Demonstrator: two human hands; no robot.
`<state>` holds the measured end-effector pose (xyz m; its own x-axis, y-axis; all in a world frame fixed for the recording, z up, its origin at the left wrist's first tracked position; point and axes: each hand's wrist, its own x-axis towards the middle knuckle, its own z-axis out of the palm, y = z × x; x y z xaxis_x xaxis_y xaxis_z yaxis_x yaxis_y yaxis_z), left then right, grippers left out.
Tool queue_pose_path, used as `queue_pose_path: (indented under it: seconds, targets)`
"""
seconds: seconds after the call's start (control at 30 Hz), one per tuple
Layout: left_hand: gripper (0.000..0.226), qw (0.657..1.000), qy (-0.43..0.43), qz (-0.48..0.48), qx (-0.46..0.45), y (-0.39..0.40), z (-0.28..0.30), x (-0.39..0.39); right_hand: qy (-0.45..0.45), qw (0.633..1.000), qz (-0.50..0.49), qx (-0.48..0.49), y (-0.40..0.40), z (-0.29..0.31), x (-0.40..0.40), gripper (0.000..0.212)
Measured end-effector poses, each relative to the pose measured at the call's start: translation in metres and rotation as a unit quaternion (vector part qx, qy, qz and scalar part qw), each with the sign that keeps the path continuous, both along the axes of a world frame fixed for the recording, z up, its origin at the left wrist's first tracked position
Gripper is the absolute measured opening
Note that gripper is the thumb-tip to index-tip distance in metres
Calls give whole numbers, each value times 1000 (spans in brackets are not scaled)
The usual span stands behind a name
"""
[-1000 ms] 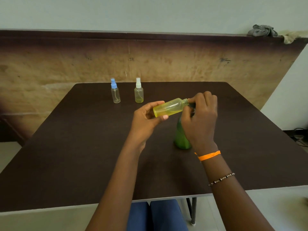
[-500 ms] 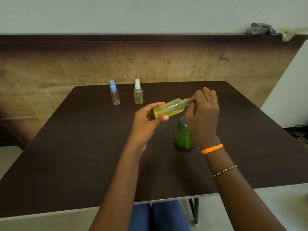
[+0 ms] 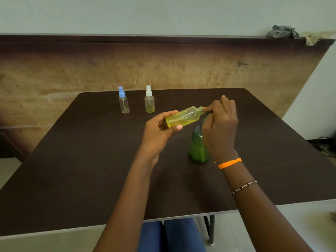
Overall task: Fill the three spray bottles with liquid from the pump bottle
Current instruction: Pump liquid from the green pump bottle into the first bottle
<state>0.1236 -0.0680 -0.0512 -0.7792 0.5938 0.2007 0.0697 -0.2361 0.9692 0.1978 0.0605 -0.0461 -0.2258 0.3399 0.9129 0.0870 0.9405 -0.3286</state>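
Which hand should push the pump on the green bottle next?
Probably the right hand: it is already over the green pump bottle, while the left hand holds the tilted yellow bottle.

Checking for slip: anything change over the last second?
Barely. The right hand rose slightly at the pump bottle; its fingertips stay at the neck of the open spray bottle. The left hand keeps its grip on that tilted bottle. The capped bottles haven't moved.
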Motion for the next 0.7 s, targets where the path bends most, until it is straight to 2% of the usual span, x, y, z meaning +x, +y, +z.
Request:
queue_pose_path:
  seconds: [0.33, 0.6, 0.7]
  targets:
    - [40, 1000, -7, 0, -14, 3, -5, 0, 44, 999, -14, -3, 7, -14, -5, 28]
    - [39, 1000, -14, -1, -5, 3, 0, 2, 9, 1000, 0, -26, 2, 6, 1, 22]
    - [40, 1000, -17, -2, -4, 3, -1, 1, 32, 999, -7, -18, 2, -4, -1, 23]
